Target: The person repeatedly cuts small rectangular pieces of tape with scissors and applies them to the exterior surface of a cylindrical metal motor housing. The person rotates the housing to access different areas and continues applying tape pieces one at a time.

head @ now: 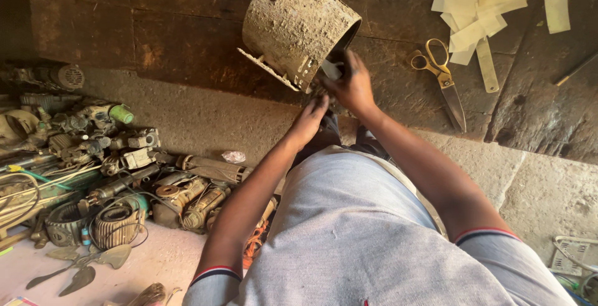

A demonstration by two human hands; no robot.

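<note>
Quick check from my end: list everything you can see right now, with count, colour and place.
Motor housing: one, dirt-caked grey-brown cylinder, tilted on the dark workbench, top centre.
Scissors: one pair, yellow handles, on the bench right of the housing.
Paper strips: a loose pile plus one apart, pale cream, top right.
Workbench: one, dark stained wood, across the top.
Motor parts heap: many, rusty grey with wire coils, on the floor at left.
Fan blades: a few, dull metal, bottom left.
Shirt: one, grey, bottom centre.
Left hand: below the housing's open end; contact unclear.
Right hand: at the housing's rim, fingers on a small pale piece.
</note>
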